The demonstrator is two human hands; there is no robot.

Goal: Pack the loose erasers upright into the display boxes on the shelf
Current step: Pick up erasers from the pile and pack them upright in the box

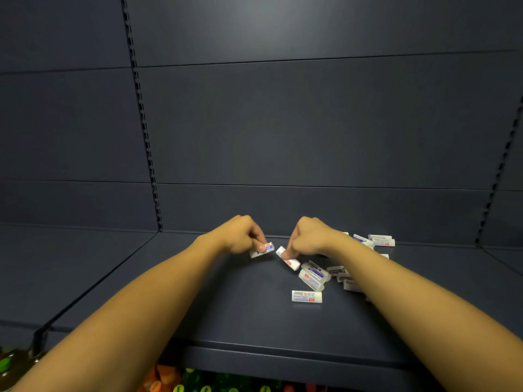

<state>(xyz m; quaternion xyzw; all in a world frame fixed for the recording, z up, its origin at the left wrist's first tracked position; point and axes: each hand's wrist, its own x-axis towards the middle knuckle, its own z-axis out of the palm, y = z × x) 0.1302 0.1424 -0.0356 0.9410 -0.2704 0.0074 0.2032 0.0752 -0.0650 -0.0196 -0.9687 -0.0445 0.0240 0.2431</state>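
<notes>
I see the dark shelf [226, 306] filling the lower half of frame, loose erasers [311, 278] scattered lower right of centre. Left hand [240, 236] pinches one eraser [262, 249] at centre; right hand [308, 239] pinches another eraser [288, 258] just beside it.

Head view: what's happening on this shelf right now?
A person is gathering loose erasers from the dark shelf. The left hand pinches one eraser; the right hand pinches another. More erasers lie flat in a pile under and beside the right forearm, with a few farther back. No display box is in view, so nothing looks packed yet.
</notes>
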